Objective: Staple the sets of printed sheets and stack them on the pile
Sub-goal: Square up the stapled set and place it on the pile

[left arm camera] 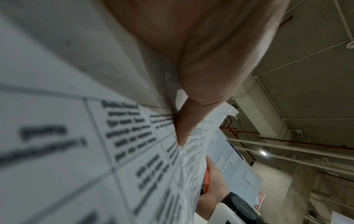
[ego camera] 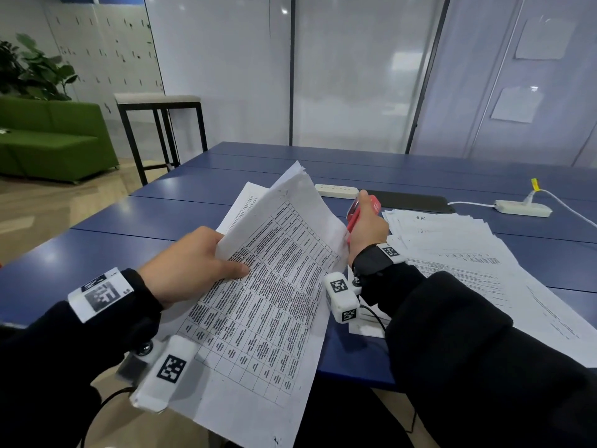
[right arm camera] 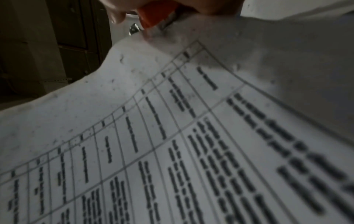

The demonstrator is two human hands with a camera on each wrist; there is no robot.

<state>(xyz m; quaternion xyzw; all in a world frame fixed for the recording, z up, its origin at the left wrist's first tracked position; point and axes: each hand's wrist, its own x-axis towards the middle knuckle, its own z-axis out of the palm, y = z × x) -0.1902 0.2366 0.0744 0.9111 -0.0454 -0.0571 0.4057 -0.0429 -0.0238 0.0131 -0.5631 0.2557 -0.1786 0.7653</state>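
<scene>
My left hand [ego camera: 206, 263] pinches a set of printed sheets [ego camera: 277, 286] with a table grid, thumb on top, held tilted above the near table edge. The same set of sheets [left arm camera: 134, 151] fills the left wrist view, with my left thumb [left arm camera: 189, 121] pressed on it. My right hand [ego camera: 366, 226] grips a red stapler [ego camera: 361, 210] at the right edge of the set. In the right wrist view the stapler [right arm camera: 155, 16] bites the corner of the printed set [right arm camera: 172, 136]. A spread pile of sheets [ego camera: 468, 253] lies on the blue table [ego camera: 129, 221] at the right.
Two white power strips [ego camera: 336, 190] [ego camera: 523, 208] and a black mat [ego camera: 410, 200] lie at the back of the table. A cable [ego camera: 568, 205] runs off to the right. A green sofa [ego camera: 48, 137] and a tall stool [ego camera: 161, 130] stand to the left.
</scene>
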